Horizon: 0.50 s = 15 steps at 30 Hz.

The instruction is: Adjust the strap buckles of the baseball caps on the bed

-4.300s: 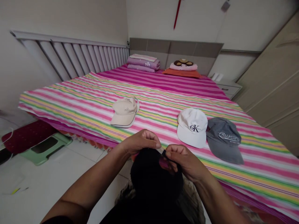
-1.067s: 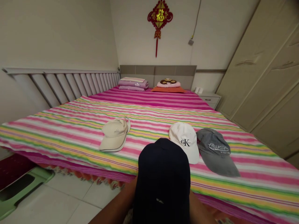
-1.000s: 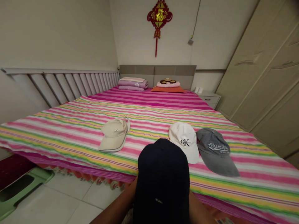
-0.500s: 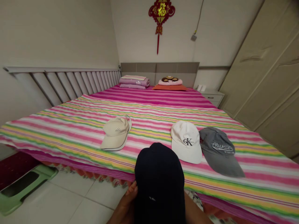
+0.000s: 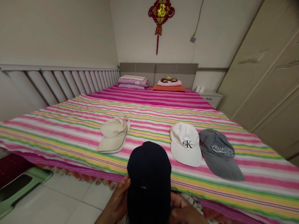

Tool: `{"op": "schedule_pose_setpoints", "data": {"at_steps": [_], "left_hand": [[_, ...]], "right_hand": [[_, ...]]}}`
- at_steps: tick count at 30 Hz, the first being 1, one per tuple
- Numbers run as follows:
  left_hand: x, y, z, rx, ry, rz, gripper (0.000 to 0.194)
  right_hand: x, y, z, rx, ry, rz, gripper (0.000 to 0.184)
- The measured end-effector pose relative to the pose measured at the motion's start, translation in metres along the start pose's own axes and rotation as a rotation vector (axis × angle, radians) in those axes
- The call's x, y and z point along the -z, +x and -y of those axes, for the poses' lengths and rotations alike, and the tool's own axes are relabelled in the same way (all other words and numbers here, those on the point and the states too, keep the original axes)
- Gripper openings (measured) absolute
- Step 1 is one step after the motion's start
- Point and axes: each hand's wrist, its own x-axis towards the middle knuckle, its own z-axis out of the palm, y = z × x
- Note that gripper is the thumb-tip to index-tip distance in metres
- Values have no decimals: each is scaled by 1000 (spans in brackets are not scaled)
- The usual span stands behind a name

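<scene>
A dark navy cap is held up in front of me at the bottom centre, brim toward me. My left hand grips its left side. My right hand holds its lower right side, mostly hidden behind the cap. On the striped bedspread beyond lie a beige cap to the left, a white cap with a black logo, and a grey cap touching the white one on its right.
Folded purple bedding and a pink pillow lie at the headboard. A slatted rail runs along the bed's left. A green stool stands on the tiled floor at lower left. Wardrobe doors fill the right; a nightstand is beside them.
Earlier both hands pinched the back strap of the dark cap held low. Since then the cap was raised brim-forward, and it has drifted slightly left and down in the last second.
</scene>
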Motion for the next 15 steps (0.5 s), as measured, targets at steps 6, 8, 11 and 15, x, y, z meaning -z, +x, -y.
{"op": "schedule_pose_setpoints", "data": {"at_steps": [6, 8, 11, 15], "left_hand": [[-24, 58, -27, -86, 69, 100, 34], [-41, 86, -42, -113, 112, 186, 31], [-64, 129, -61, -140, 197, 246, 32], [-71, 179, -61, -168, 346, 122, 28]], "right_hand": [[10, 39, 40, 143, -131, -242, 45], [15, 58, 60, 215, -178, -363, 44], [30, 86, 84, 273, -220, -507, 35], [57, 119, 92, 270, -299, -709, 27]]}}
